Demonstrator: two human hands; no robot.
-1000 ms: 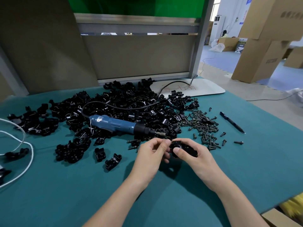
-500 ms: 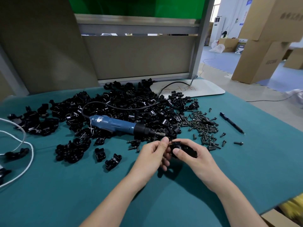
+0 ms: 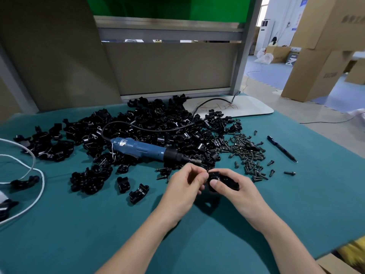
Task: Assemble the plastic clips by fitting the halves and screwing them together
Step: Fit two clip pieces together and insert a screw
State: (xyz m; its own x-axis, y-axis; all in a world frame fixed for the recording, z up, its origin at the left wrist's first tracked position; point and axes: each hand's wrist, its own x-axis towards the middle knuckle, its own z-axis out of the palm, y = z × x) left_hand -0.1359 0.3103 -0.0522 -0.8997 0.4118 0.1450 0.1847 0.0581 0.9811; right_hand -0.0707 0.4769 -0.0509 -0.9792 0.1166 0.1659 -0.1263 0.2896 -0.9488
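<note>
Just above the green tabletop (image 3: pixel 296 204), my right hand (image 3: pixel 240 192) grips a black plastic clip (image 3: pixel 225 179), thumb on its near side. My left hand (image 3: pixel 183 184) is curled against the clip's left end, its fingertips pinching a small screw that is mostly hidden. Behind my hands lies a blue electric screwdriver (image 3: pixel 142 149) with its black tip pointing right. A big heap of black clip halves (image 3: pixel 158 123) spreads behind it, and a pile of dark screws (image 3: pixel 246 153) lies to the right.
Two loose clip halves (image 3: pixel 123 183) (image 3: pixel 138 193) lie left of my hands. A black pen (image 3: pixel 281 148) lies right of the screws. White cable (image 3: pixel 37 175) loops at the left edge. A white board (image 3: pixel 246 109) and grey partition (image 3: pixel 167 66) stand behind; cardboard boxes (image 3: pixel 316 56) are on the floor.
My left fingers lifted off the clip's end half a second ago and are now curled against it again. The right hand with the clip has barely moved.
</note>
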